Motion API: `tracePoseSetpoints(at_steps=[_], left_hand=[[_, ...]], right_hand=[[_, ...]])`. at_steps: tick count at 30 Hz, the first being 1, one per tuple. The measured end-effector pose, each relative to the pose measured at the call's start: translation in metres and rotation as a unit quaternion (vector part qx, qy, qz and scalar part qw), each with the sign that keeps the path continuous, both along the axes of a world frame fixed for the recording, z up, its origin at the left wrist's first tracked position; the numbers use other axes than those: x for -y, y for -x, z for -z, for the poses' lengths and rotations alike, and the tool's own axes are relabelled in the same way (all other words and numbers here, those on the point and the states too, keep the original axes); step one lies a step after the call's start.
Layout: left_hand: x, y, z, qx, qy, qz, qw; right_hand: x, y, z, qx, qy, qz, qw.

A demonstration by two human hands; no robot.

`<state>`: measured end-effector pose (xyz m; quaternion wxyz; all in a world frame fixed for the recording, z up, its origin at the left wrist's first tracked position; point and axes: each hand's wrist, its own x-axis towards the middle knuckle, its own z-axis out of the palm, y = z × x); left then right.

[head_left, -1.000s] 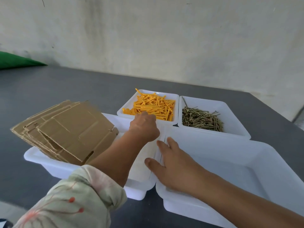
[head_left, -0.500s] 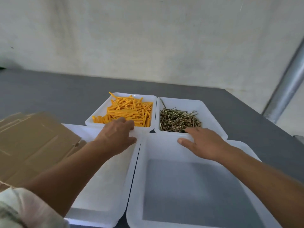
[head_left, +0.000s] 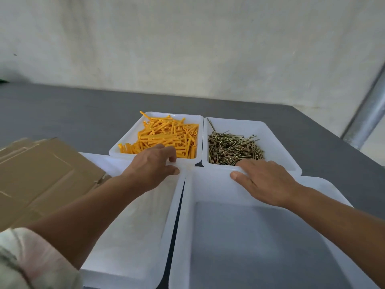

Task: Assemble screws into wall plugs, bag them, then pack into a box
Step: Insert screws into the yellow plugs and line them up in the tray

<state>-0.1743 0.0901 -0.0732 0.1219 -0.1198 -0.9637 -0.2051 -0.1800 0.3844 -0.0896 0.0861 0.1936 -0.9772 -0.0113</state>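
Note:
Orange wall plugs [head_left: 166, 136] fill a small white tray [head_left: 129, 140] at the back middle. Beside it on the right, a matching tray [head_left: 277, 147] holds brass screws [head_left: 233, 147]. My left hand [head_left: 154, 165] is at the near rim of the plug tray, with its fingers curled over the rim and its thumb against the outside. My right hand [head_left: 264, 180] lies flat over the near rim of the screw tray, fingers straight and reaching toward the screws. No bag is in sight.
Two large white trays sit in front of me, one under my left forearm [head_left: 135, 236] and one on the right [head_left: 250, 247]. Flattened cardboard boxes [head_left: 41, 174] lie at the left. The grey table [head_left: 62, 113] meets a pale wall; a metal pole [head_left: 366, 113] stands at the right.
The view swung left to centre on the trays. My right hand moved from the large tray's rim up to the screw tray. My left hand stayed at the plug tray's rim.

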Motion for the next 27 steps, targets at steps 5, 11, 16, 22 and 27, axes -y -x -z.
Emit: tracePoseSetpoints(at_steps=[5, 11, 16, 22, 27], left_hand=[[-0.003, 0.003, 0.004, -0.029, 0.008, -0.017, 0.999], [0.001, 0.005, 0.005, -0.007, 0.016, -0.001, 1.0], [0.003, 0.008, 0.006, -0.007, 0.007, 0.002, 1.0], [0.005, 0.01, 0.009, -0.015, -0.002, 0.006, 1.0], [0.008, 0.012, 0.009, -0.009, -0.004, 0.005, 1.0]], right_hand=[[0.0, 0.0, 0.001, -0.016, -0.01, -0.01, 1.0], [0.001, -0.002, 0.005, -0.075, -0.022, -0.017, 0.997], [0.002, -0.002, 0.007, -0.103, -0.026, -0.012, 0.994], [0.003, -0.002, 0.008, -0.103, -0.025, -0.012, 0.994], [0.006, 0.001, 0.008, -0.107, -0.03, -0.013, 0.994]])
